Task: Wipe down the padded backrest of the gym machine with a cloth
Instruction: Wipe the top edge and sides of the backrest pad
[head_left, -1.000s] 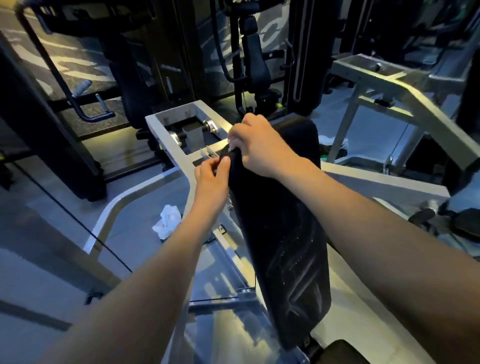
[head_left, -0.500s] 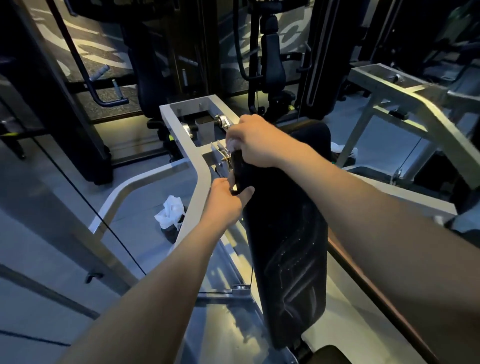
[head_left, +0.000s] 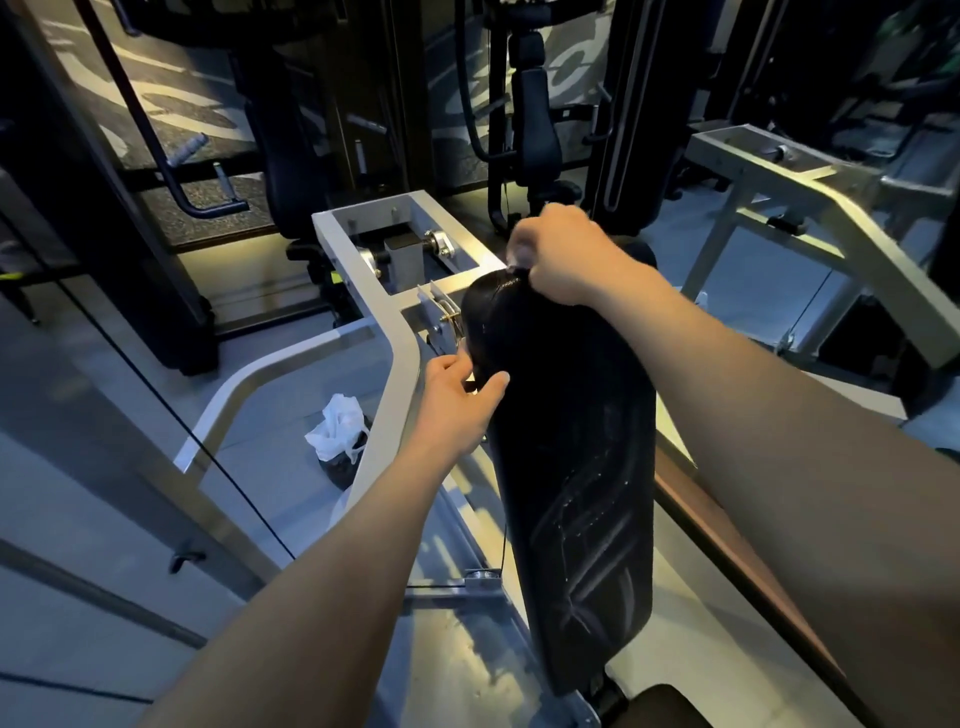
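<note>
The right hand (head_left: 566, 254) stays curled over the top edge of the padded backrest (head_left: 571, 467), which stands tilted at centre. I cannot tell whether a cloth lies under it. The left hand (head_left: 457, 400), up beside it a second ago, now pinches the backrest's left edge lower down, just beside the silver frame (head_left: 400, 374).
</note>
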